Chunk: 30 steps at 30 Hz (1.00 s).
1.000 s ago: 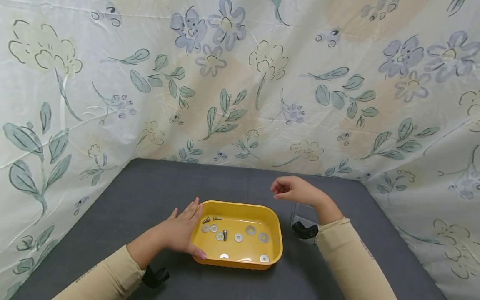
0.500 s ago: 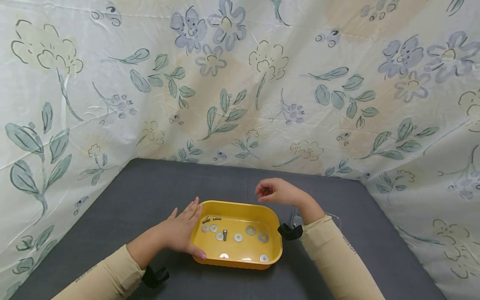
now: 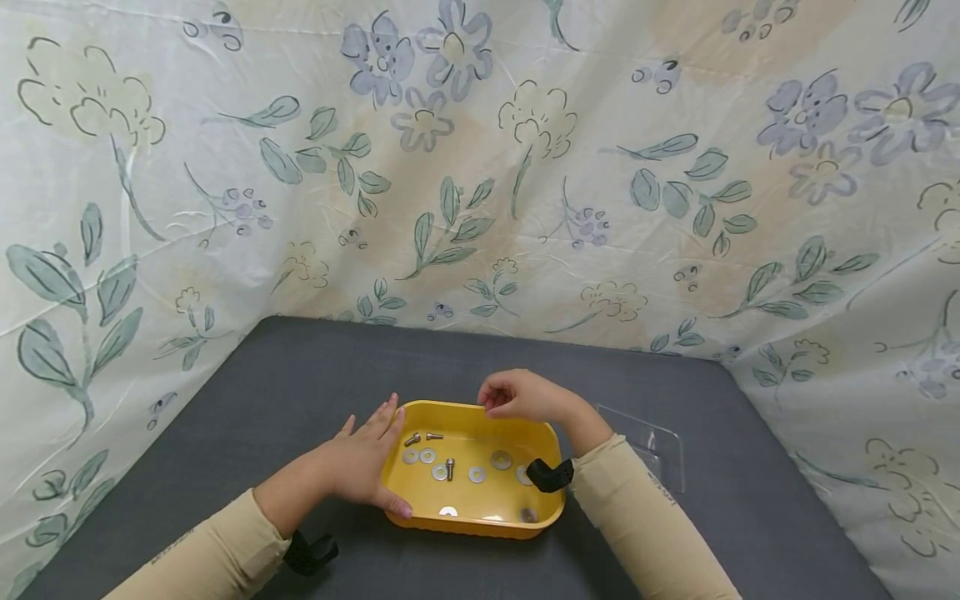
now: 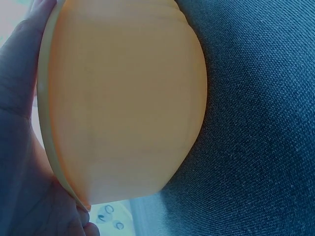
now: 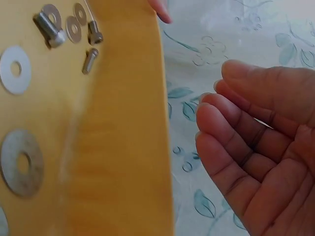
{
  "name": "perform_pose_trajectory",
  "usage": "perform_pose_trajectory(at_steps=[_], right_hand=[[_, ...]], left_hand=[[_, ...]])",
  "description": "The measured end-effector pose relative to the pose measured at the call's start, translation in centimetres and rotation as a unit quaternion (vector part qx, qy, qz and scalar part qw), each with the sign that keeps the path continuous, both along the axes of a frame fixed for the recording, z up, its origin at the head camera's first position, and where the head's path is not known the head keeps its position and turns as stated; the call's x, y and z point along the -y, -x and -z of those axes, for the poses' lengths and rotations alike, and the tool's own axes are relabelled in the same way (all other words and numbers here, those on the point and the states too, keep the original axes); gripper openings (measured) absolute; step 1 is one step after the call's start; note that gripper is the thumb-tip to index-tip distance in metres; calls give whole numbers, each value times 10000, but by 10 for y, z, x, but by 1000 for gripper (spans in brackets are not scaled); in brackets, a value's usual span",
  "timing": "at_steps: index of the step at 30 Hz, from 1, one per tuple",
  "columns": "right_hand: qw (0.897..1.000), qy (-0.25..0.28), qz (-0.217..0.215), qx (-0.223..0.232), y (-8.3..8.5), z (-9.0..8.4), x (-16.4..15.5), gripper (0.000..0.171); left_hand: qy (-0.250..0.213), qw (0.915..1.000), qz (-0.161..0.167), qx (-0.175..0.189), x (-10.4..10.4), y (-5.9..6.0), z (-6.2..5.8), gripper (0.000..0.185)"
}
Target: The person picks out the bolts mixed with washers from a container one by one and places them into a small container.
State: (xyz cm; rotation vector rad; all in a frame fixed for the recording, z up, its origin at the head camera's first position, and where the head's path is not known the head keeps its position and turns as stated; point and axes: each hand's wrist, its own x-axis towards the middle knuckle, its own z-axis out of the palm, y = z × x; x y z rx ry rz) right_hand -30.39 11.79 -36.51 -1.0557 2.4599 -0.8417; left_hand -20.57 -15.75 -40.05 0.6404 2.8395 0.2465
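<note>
A yellow tray (image 3: pixel 480 527) sits on the dark grey table (image 3: pixel 300 375). Inside lie several flat washers (image 3: pixel 501 460) and a few short bolts (image 3: pixel 450 469). My left hand (image 3: pixel 360 462) rests with straight fingers against the tray's left side, thumb along the front corner. The left wrist view shows the tray's outer wall (image 4: pixel 123 108) beside that palm (image 4: pixel 19 147). My right hand (image 3: pixel 517 396) hovers over the tray's far rim, fingers loosely curled. In the right wrist view that hand (image 5: pixel 256 147) holds nothing, with washers (image 5: pixel 20 163) and bolts (image 5: pixel 89 60) below on the tray floor (image 5: pixel 113 147).
A clear plastic piece (image 3: pixel 652 454) lies flat on the table to the right of the tray. Flowered cloth walls (image 3: pixel 480 167) close in the table on the left, back and right. Black wrist mounts (image 3: pixel 550 475) sit on both sleeves.
My right hand moved left, from beyond the tray's right end to above its far rim, uncovering the clear plastic piece. The left hand and tray stayed still.
</note>
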Motion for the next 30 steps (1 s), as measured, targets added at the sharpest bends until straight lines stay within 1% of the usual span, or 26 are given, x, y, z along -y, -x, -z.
perform_pose_trajectory(at_steps=[7, 10, 11, 14, 17, 21, 26, 30], right_hand=[[9997, 64, -145, 188, -1, 12, 15, 16], [9994, 30, -305, 148, -1, 21, 19, 17], [9992, 8, -399, 73, -1, 23, 20, 16], [9985, -36, -539, 3, -2, 28, 24, 17], [9985, -68, -535, -27, -3, 30, 28, 16], [9989, -123, -445, 49, -4, 32, 33, 15], [9970, -476, -592, 129, -5, 39, 38, 16], [9945, -764, -708, 46, -7, 46, 42, 22]], left_hand=[[-62, 10000, 12, -10, 0, 0, 0, 131], [-41, 10000, -15, -5, -1, 0, 1, 131], [-40, 10000, -18, 5, -1, 0, 1, 131], [-85, 10000, -9, 20, -1, 0, 1, 130], [-108, 9999, 18, 14, -1, 0, 0, 130], [-21, 10000, -10, -5, -1, 1, 1, 130], [12, 10000, -29, -30, 0, 1, 2, 131], [12, 10000, -8, -25, 0, 1, 1, 131]])
